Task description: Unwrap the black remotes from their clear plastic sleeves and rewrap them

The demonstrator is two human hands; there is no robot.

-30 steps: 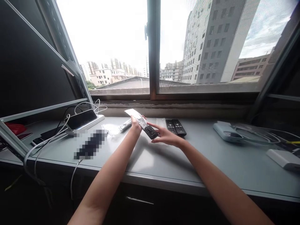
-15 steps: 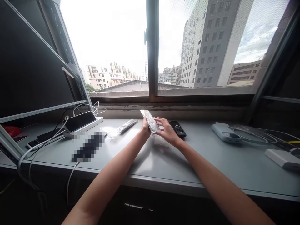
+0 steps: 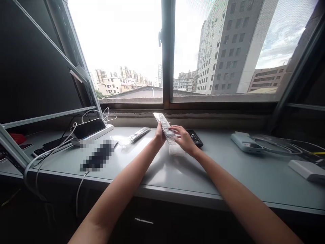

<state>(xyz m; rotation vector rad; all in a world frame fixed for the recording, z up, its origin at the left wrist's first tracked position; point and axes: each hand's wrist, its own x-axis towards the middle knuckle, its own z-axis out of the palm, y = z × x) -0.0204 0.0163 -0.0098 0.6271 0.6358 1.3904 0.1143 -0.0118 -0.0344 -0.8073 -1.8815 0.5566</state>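
Observation:
Tilted above the desk, a long flat packet in clear, shiny plastic wrap (image 3: 166, 128) is held between both hands. My left hand (image 3: 159, 135) is closed around its left side, with the thumb along the edge. My right hand (image 3: 185, 139) grips its lower right part, fingers bent over the face; its thumb is hidden. What the wrap contains is hard to make out. Below my hands lies a loose piece of clear plastic (image 3: 177, 151). A black remote control (image 3: 195, 137) is on the desk just behind my right hand, partly covered by it.
Another plastic-wrapped long item (image 3: 139, 134) lies left of my hands. Farther left are a pixelated dark object (image 3: 100, 156) with a cable, a phone (image 3: 87, 128) and a white power strip (image 3: 108, 129). A pale blue device (image 3: 246, 143) and white box (image 3: 306, 170) are at right.
The packet has risen slightly and tilted more upright. My right hand's fingers have shifted onto its face. The whole view has moved a little.

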